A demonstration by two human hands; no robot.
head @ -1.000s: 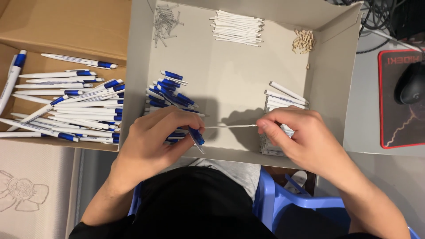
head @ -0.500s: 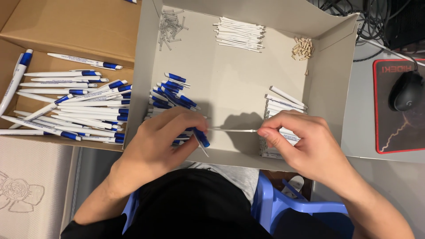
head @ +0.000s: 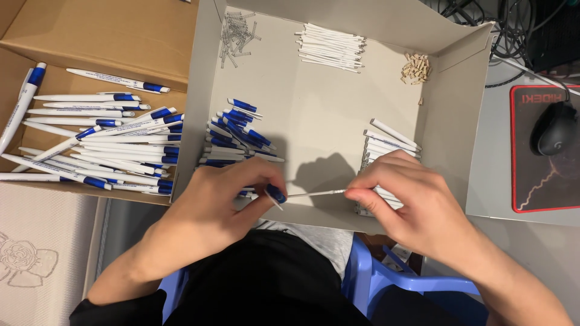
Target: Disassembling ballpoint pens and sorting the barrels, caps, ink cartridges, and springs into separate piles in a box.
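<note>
Head view: seated over a shallow grey cardboard tray (head: 314, 115), a person fits a thin white ink refill (head: 317, 194) into a blue pen tip piece (head: 276, 194). The left hand (head: 220, 199) pinches the blue piece between thumb and fingers, while the right hand (head: 411, 202) grips the refill's other end in closed fingertips; both meet at the tray's six o'clock edge. At nine o'clock in the tray lies a heap of blue pen parts (head: 232, 136); at three o'clock, a stack of white barrels (head: 386, 142), partly behind the right hand. Small metal springs (head: 237, 33) sit at eleven o'clock, white refills (head: 332, 45) at twelve, and small tan pieces (head: 415, 67) at one. A brown box of assembled pens (head: 103, 133) stands left of the tray; a computer mouse (head: 553, 128) rests on a mat at right.
</note>
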